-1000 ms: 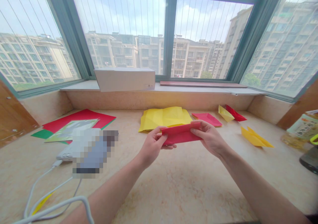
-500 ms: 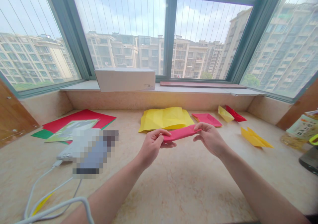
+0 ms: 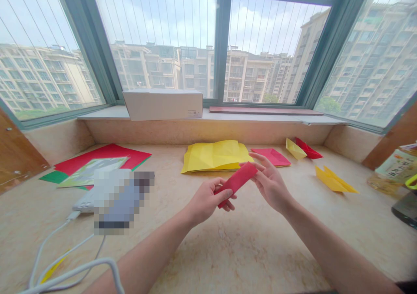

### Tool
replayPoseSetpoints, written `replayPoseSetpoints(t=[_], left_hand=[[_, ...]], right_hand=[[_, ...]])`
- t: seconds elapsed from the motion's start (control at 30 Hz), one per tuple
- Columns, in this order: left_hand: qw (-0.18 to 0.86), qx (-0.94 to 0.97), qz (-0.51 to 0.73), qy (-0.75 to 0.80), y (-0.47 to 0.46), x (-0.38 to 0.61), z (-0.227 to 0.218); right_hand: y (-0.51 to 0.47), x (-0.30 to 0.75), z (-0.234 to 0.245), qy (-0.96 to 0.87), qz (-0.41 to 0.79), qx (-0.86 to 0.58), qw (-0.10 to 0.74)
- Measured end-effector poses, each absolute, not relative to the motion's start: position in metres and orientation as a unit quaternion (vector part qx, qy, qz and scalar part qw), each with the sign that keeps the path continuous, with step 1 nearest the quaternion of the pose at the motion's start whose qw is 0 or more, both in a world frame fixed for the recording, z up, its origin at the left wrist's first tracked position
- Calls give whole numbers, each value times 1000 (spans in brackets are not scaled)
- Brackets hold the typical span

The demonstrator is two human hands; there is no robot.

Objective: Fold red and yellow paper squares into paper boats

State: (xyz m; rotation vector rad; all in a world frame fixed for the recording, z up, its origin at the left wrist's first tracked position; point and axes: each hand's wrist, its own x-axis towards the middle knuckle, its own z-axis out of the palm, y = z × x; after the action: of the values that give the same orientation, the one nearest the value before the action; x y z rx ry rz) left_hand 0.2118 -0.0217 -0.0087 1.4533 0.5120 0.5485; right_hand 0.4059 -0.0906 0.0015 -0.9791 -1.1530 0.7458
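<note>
A narrow red strip of folded paper [image 3: 238,182] is held above the counter, slanting up to the right. My left hand [image 3: 208,200] pinches its lower end, thumb on top and fingers underneath. At the upper end is my right hand [image 3: 269,183], its fingers loosely around the paper. Some fingertips pass behind the strip and one finger is raised; the thumb's contact is partly hidden. Just beyond the hands lies a creased yellow paper stack [image 3: 216,155]. A flat pinkish-red folded paper [image 3: 272,156] is beside that stack.
Folded paper boats in pale yellow [image 3: 296,150], red [image 3: 309,150] and orange-yellow [image 3: 335,181] stand at right, near a bottle [image 3: 395,168]. Red sheets [image 3: 107,153], a white device [image 3: 86,203], a blurred-out object [image 3: 122,205] and white cables [image 3: 78,268] occupy the left. A white box [image 3: 163,105] stands on the sill.
The red strip has turned from nearly level to a steeper slant. My left hand has shifted lower with its thumb over the paper. My right hand's grip has loosened, one finger lifting.
</note>
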Motion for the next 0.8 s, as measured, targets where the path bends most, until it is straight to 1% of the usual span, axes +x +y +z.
replayPoseSetpoints(t=[0.07,0.13,0.2,0.27,0.33,0.43,0.5,0.6,0.8], left_hand=[[671,640,290,236,-23,213,-8],[661,635,321,238,-26,214,-7],[651,643,327,237,-31,216,-6],[647,654,315,233,-36,217,-6],[644,664,302,232,-40,218,-6],[637,675,286,240,-41,218,-6],[642,677,271,238,-40,218,-5],[654,679,247,225,-39,217,-5],[665,686,208,210,-38,217,-9]], right_hand=[[-92,398,1,-495,396,-398,663],[-93,390,-1,-512,444,-385,626],[-94,382,-4,-534,465,-404,579],[-94,377,-7,-540,471,-428,551],[-93,377,-8,-525,456,-446,563],[-90,384,-8,-477,395,-471,629],[-89,390,-7,-452,357,-489,655],[-88,394,-7,-448,323,-511,658],[-87,396,-9,-479,298,-522,639]])
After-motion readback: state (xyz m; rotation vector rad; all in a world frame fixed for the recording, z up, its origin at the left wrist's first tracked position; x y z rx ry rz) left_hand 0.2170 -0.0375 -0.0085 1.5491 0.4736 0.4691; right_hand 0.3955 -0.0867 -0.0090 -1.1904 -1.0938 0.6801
